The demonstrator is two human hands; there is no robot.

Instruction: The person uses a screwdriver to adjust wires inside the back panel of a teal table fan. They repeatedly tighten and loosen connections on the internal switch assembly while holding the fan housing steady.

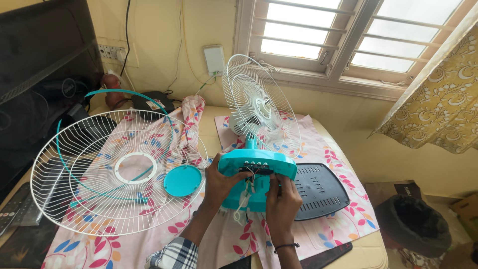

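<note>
- The teal fan base (256, 172) stands on the floral cloth (318, 149) over the desk (371, 249), right in front of me, with its underside opened and a bundle of wires (247, 192) hanging out of it.
- My right hand (282, 199) is at the open cavity, fingers curled in against the wires and the base's lower edge (I cannot tell whether it is pinching a wire or only pressing there); a dark band sits on that wrist.
- My left hand (221, 182) grips the left side of the base, fingers wrapped round its edge, steadying it; a checked sleeve shows lower down that arm.
- Just right of the base lies a dark grey vented cover plate (321, 192), flat on the cloth and touching nothing I hold.
- To the left, a round teal cap (182, 180) lies beside the large white front grille (109, 172), which rests dished-side up with a teal rim ring (124, 94) looped across it.
- Behind the base rises the white rear grille (261, 104), upright on the teal neck, motor hub at its centre.
- Farthest back are the barred window (348, 35) and a yellow patterned curtain (443, 99).
</note>
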